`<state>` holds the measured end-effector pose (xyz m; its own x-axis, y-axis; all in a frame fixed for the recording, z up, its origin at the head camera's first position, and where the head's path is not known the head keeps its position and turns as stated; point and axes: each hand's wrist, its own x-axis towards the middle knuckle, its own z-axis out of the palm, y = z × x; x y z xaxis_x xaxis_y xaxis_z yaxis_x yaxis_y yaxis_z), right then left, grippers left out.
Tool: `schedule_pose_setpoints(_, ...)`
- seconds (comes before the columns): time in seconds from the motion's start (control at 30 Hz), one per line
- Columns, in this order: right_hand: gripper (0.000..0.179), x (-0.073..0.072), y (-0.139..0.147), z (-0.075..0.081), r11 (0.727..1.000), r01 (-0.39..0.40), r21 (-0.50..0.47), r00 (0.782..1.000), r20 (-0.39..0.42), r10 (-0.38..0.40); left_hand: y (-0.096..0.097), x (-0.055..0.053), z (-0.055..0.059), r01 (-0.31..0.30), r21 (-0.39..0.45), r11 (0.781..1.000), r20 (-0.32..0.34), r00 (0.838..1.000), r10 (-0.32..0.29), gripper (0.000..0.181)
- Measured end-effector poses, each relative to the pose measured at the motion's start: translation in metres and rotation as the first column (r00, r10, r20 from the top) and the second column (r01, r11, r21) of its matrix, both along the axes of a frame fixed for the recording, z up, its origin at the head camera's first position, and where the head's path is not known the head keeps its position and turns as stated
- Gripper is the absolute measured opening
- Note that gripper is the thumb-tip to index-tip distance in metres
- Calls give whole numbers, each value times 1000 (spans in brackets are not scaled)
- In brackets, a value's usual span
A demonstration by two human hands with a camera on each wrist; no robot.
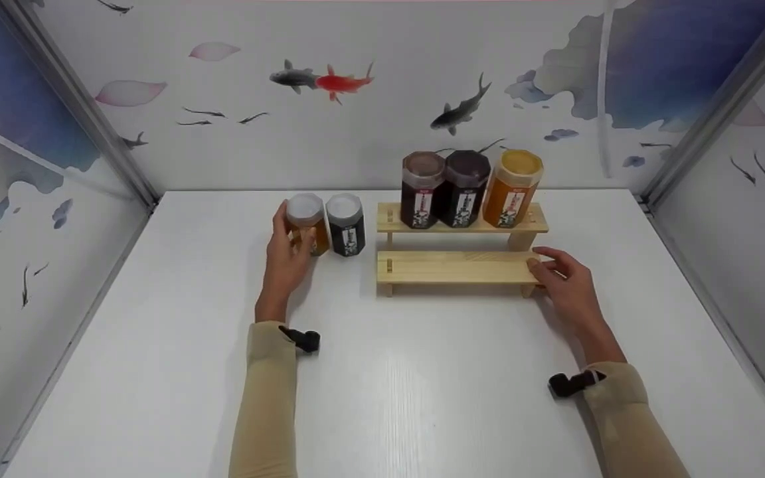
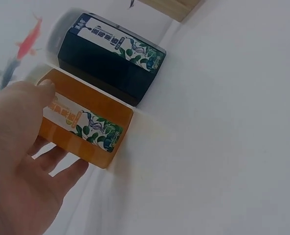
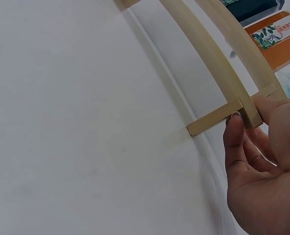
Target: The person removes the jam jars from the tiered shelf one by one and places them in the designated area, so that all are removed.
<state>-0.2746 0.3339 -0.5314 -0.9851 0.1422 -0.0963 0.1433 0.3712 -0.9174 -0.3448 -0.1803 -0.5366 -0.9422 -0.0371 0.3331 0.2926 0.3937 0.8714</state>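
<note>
My left hand (image 1: 287, 259) grips an amber jar (image 2: 88, 117) with a pale lid, thumb on the front and fingers around the far side. Right beside it stands a dark jar (image 1: 346, 229), also pale-lidded, with a leafy label. A two-tier wooden rack (image 1: 455, 268) is to the right of both jars. Its lower shelf's right end is pinched between the thumb and fingers of my right hand (image 1: 568, 285). On the upper shelf are a brown-lidded jar (image 1: 422, 192), a dark-lidded jar (image 1: 466, 192) and an orange jar (image 1: 514, 192) with a yellow lid.
The white table (image 1: 382, 398) meets a back wall (image 1: 223, 153) painted with fish and petals. Side panels with metal corner posts (image 1: 100, 126) enclose it left and right. Small black devices (image 1: 303, 340) are strapped at both cuffs.
</note>
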Motion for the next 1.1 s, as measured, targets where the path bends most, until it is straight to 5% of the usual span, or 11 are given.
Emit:
schedule_pose_setpoints(0.13,57,2,-3,5,1000,-11,-6,1000,19,11,1,3,7,-99,-20,995,17,995,100,84)
schedule_pose_setpoints(0.3,59,2,-2,3,1000,-9,0,1000,14,9,7,7,24,-246,26,969,-3,969,246,86)
schedule_pose_setpoints(0.47,62,-1,2,-5,1000,-3,26,1000,-5,3,24,11,50,-273,101,957,-100,954,283,72)
schedule_pose_setpoints(0.63,62,-3,4,-6,1000,5,31,1000,-18,-4,55,13,72,-175,96,980,-271,943,195,62)
schedule_pose_setpoints(0.73,62,-2,3,-5,1000,7,29,1000,-20,-7,76,15,80,-105,73,992,-318,940,123,61)
schedule_pose_setpoints(1.1,64,1,-1,-2,999,16,34,999,-33,-15,147,11,75,187,44,981,-261,950,-169,74)
